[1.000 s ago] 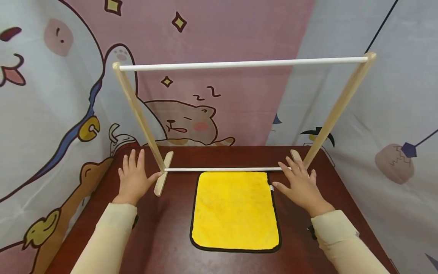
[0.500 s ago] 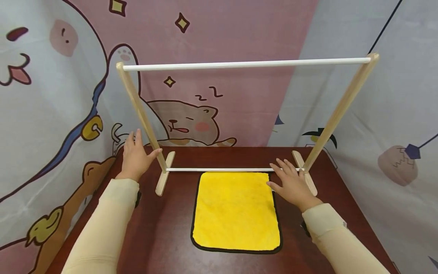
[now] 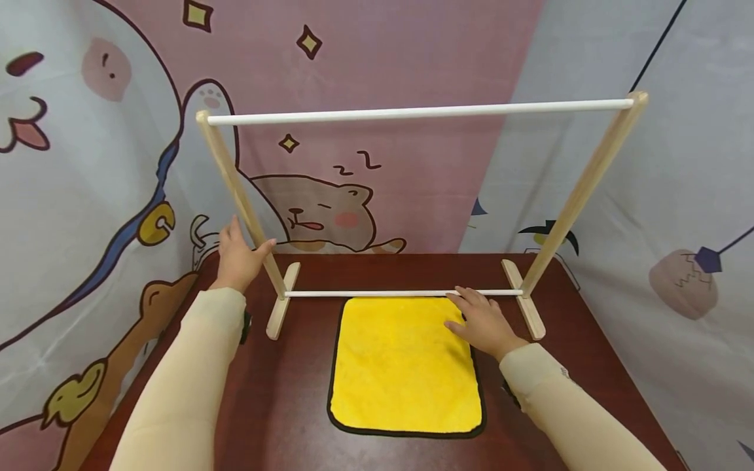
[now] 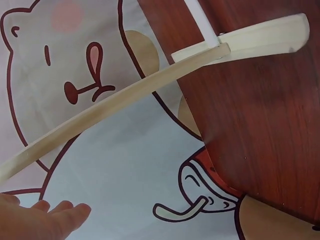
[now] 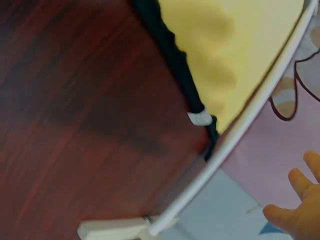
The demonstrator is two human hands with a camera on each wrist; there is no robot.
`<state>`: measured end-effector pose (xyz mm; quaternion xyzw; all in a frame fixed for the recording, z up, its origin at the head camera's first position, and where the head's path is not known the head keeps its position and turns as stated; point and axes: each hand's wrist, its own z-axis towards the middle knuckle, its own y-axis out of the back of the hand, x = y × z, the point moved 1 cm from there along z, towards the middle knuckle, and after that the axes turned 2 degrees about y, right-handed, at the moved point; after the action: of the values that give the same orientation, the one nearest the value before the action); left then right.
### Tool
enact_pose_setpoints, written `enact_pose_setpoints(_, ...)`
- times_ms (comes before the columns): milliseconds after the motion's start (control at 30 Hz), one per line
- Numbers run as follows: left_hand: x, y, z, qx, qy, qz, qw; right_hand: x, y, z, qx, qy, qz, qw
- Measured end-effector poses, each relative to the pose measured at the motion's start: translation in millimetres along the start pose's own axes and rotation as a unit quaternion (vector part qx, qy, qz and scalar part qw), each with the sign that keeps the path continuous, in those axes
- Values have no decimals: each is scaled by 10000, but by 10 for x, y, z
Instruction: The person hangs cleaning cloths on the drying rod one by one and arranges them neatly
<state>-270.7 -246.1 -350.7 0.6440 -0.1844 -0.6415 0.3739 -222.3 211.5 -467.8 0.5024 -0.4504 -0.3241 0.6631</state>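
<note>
A wooden rack with a white top rod (image 3: 377, 115) and a white lower rod (image 3: 365, 294) stands on the table. My left hand (image 3: 240, 265), fingers extended, is beside its left post (image 3: 232, 180). In the left wrist view a gap shows between that hand (image 4: 45, 222) and the post (image 4: 110, 106). A square yellow cloth (image 3: 400, 366) with black edging lies flat in front of the lower rod. My right hand (image 3: 484, 327) hovers over the cloth's far right corner, fingers spread and holding nothing. In the right wrist view the cloth's white tag (image 5: 201, 118) shows at its edge.
The rack's wooden feet, left (image 3: 283, 302) and right (image 3: 530, 311), rest on the dark red table (image 3: 283, 399). Its right post (image 3: 580, 203) leans outward in view. Cartoon-printed fabric (image 3: 412, 183) hangs behind and on both sides.
My left hand has moved forward and slightly inward along the left post. My right hand has moved left, from the right foot to over the cloth's corner. Rack and cloth stay put.
</note>
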Motion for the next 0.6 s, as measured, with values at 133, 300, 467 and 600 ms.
enact_pose_setpoints(133,-18,12,62,-65,135,-256,9996,14,-114,15,41,-50,125,9999)
enact_pose_setpoints(300,-77,34,105,-155,199,-746,9969,14,-267,20,229,-231,382,9987)
enact_pose_setpoints(467,-131,29,143,-454,121,-1415,9888,49,-401,38,439,-279,368,9980)
enact_pose_setpoints(600,-154,17,176,-698,173,-1830,9805,115,-478,74,511,-355,569,9964)
